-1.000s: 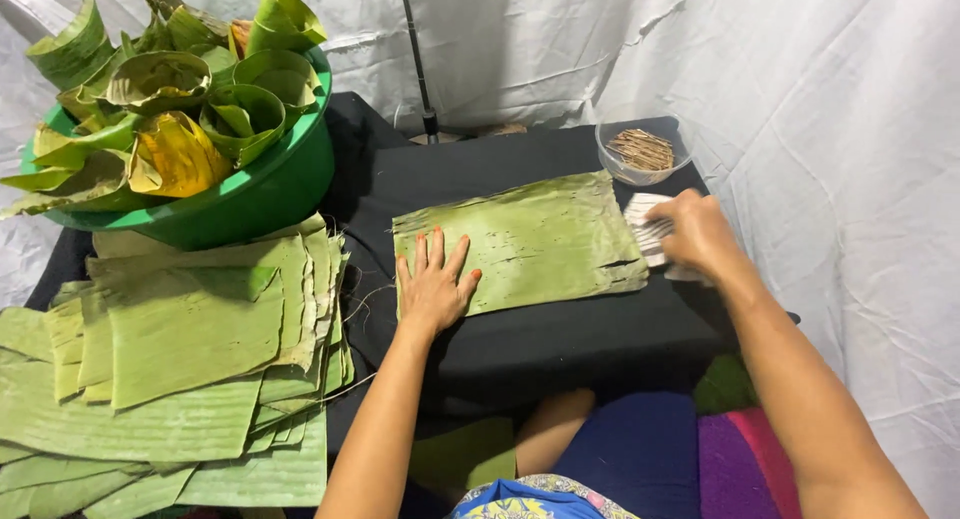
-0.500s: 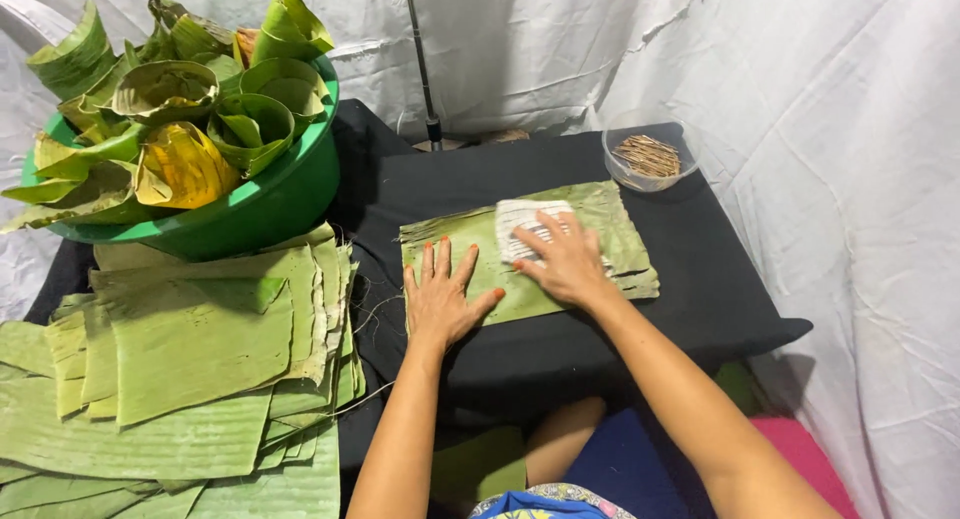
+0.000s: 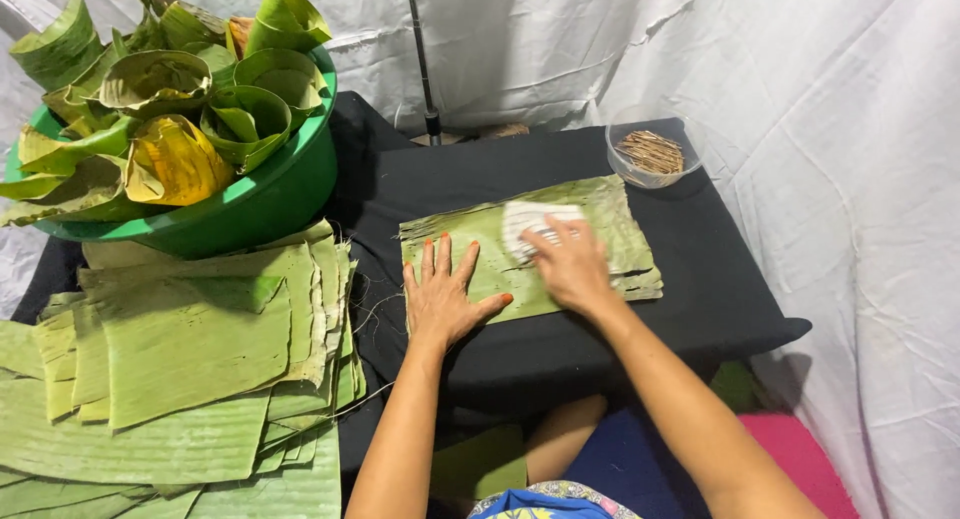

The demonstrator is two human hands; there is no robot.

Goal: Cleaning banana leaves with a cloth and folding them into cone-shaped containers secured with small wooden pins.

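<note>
The left hand (image 3: 442,297) lies flat, palm down, on the near left part of a banana leaf piece (image 3: 620,229) spread on the black desk (image 3: 720,309); its fingers (image 3: 430,264) are open and splayed, pointing away from the person, the thumb stretched out to the right; the forearm runs straight up from the bottom edge. The right hand (image 3: 572,267) rests on the middle of the same leaf, its forearm coming in slanted from the lower right; its fingers are spread a little and pressed down on a white cloth (image 3: 528,225), which lies on the leaf under the fingertips; the hand covers the cloth's near edge. A clear bowl of small brown sticks (image 3: 652,154) stands past the leaf's far right corner; a green basin (image 3: 255,204) full of folded leaf cups sits at the far left; a stack of cut leaves (image 3: 190,349) lies just in front of the basin.
</note>
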